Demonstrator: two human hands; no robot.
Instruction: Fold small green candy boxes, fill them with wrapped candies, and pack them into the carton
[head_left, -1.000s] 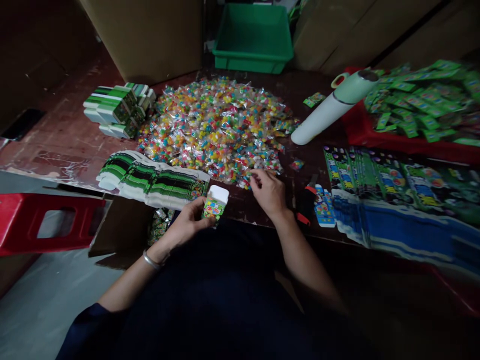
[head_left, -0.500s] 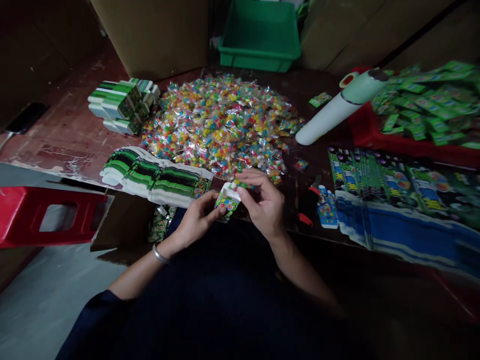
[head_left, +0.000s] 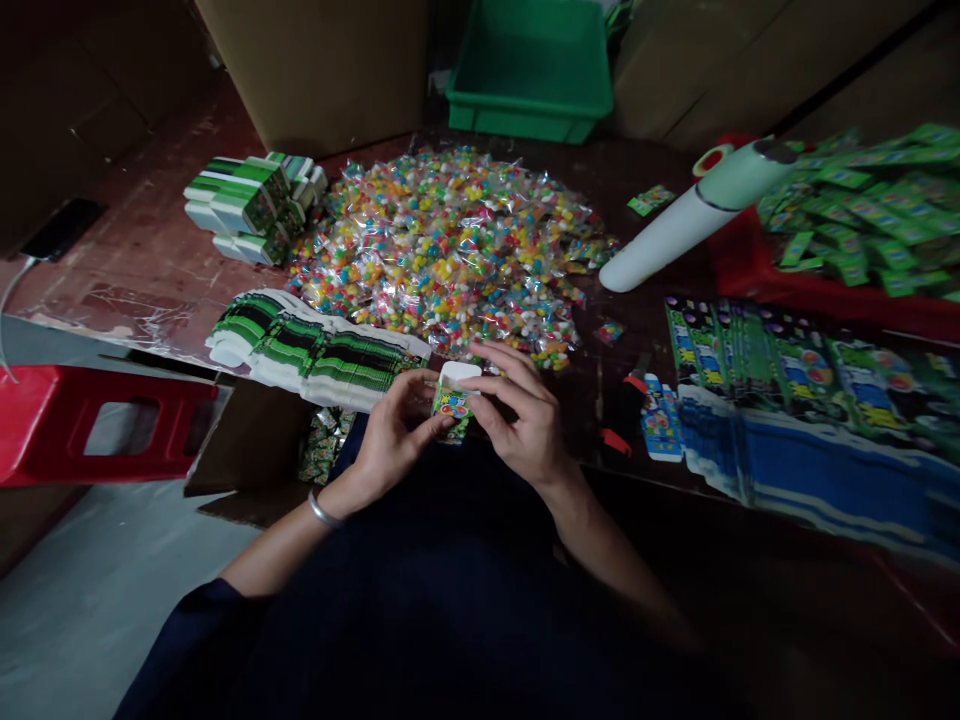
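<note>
A small green printed candy box is held upright in front of my body, its white top flap standing raised. My left hand is closed on the box's left side, thumb across the printed front. At the box's right edge, my right hand has its thumb and fingertips on the top opening, the upper fingers slightly spread. No candy bag shows in the fingers now. Just beyond lies a heap of clear bags of colourful candies. A row of flat green-and-white cartons stretches along the table edge by my left hand.
Stacked cartons stand left of the heap. Right of it are a white cylinder, an orange-and-black cutter, blue packets and spread printed bags. A red tray holds green packets. Behind stands a green bin.
The candy bag that was between my right fingers at the box opening has gone out of sight, seemingly into the box. My right fingers have come down onto the box's top edge.
</note>
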